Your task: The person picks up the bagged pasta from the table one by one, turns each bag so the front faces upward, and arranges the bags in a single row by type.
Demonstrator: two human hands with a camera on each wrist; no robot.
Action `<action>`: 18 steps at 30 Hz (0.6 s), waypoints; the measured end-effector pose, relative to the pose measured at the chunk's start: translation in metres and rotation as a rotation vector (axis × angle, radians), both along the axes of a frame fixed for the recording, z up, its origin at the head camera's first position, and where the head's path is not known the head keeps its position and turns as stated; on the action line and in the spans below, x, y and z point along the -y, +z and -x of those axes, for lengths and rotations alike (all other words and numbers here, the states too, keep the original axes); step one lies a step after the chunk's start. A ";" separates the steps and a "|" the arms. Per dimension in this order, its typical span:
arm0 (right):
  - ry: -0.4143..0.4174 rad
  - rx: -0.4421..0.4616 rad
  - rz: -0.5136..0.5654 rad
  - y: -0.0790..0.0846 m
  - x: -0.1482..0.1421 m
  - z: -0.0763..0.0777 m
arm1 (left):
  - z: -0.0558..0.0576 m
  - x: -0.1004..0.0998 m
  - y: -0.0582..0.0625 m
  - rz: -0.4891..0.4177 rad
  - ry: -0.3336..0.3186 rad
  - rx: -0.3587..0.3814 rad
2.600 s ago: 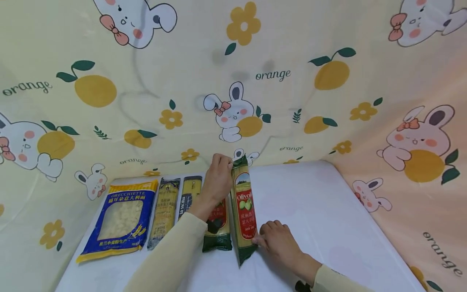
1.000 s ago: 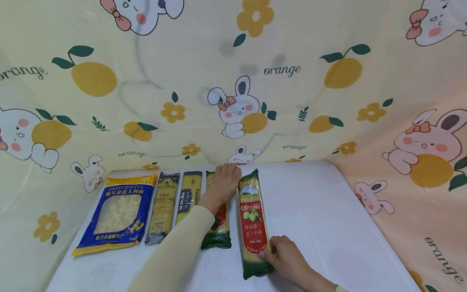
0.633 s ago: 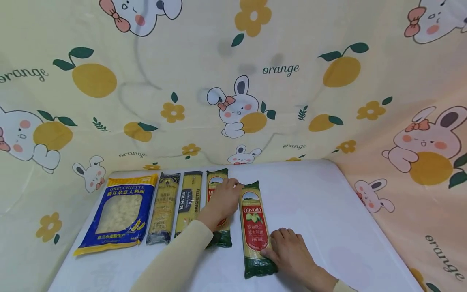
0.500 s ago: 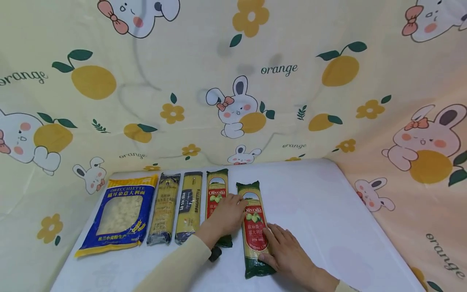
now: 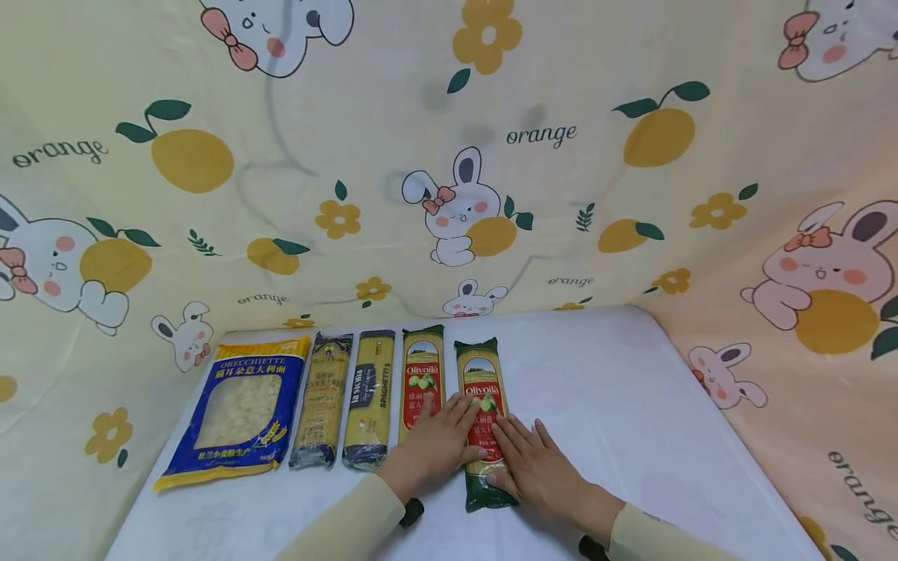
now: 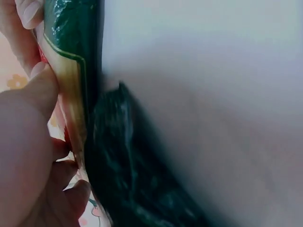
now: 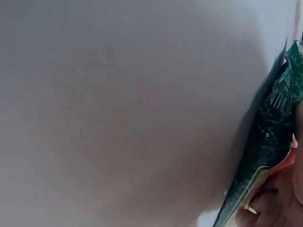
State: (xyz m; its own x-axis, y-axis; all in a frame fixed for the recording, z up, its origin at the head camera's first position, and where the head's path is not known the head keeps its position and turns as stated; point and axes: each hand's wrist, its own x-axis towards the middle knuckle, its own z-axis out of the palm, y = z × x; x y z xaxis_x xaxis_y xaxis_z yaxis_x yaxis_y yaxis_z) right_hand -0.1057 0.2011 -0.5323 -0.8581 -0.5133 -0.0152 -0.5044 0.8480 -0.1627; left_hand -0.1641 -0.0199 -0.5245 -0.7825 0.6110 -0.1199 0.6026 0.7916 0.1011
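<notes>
A green-ended spaghetti packet [image 5: 480,374] with a red Olivoilà label lies at the right end of a row on the white table. My left hand [image 5: 436,442] rests across its left edge with extended fingers, over part of a matching spaghetti packet [image 5: 423,354] beside it. From the other side, my right hand [image 5: 540,471] lays its straight fingers on the lower right part of the right-end packet. The left wrist view shows the left thumb [image 6: 42,90] against a packet, with a dark green packet end [image 6: 132,161] nearer the camera. Green wrapping [image 7: 270,127] borders the right hand's fingers in the right wrist view.
Left of the two Olivoilà packets lie a La Sicilia spaghetti packet [image 5: 369,397], a gold pasta packet [image 5: 323,401] and a blue orecchiette bag [image 5: 235,409]. A rabbit-and-orange patterned cloth [image 5: 575,195] rises behind the white table [image 5: 631,436].
The right-end packet has gone from tilted to lying flat, a little right of where it was. My left hand has slid down from its top end; my right fingers have spread onto its front.
</notes>
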 end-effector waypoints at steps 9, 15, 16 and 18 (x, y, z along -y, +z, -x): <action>-0.053 0.057 -0.048 -0.004 0.005 0.032 | 0.024 -0.002 -0.008 0.020 0.053 -0.026; -0.068 0.078 -0.060 -0.002 0.006 0.047 | 0.036 -0.005 -0.009 0.038 0.086 -0.016; -0.069 0.082 -0.057 -0.002 0.006 0.049 | 0.037 -0.005 -0.008 0.038 0.093 -0.008; -0.070 0.093 -0.045 0.000 0.007 0.051 | 0.038 -0.005 -0.007 0.032 0.106 0.009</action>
